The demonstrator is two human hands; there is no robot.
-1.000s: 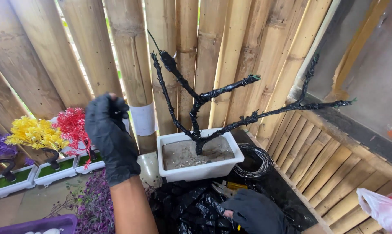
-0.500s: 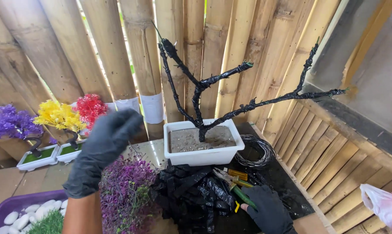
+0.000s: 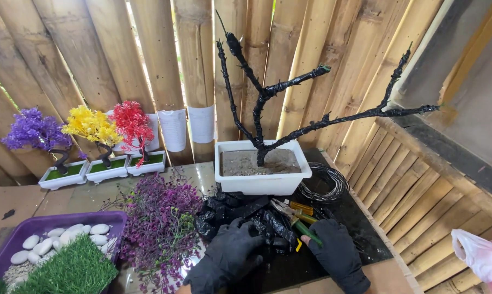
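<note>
Purple plastic tray [image 3: 17, 231] cut off at bottom-left edge; white plastic bag [image 3: 483, 258] cropped at right edge.

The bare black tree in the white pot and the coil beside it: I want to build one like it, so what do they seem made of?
The tree looks like a stiff core wrapped in black tape or plastic strip: spiral ridges show along the matt branches. The white pot looks like smooth moulded plastic, filled with a grey, cement-like surface. The coil seems to be thin dark wire, wound in loose loops with a slight sheen.
</note>
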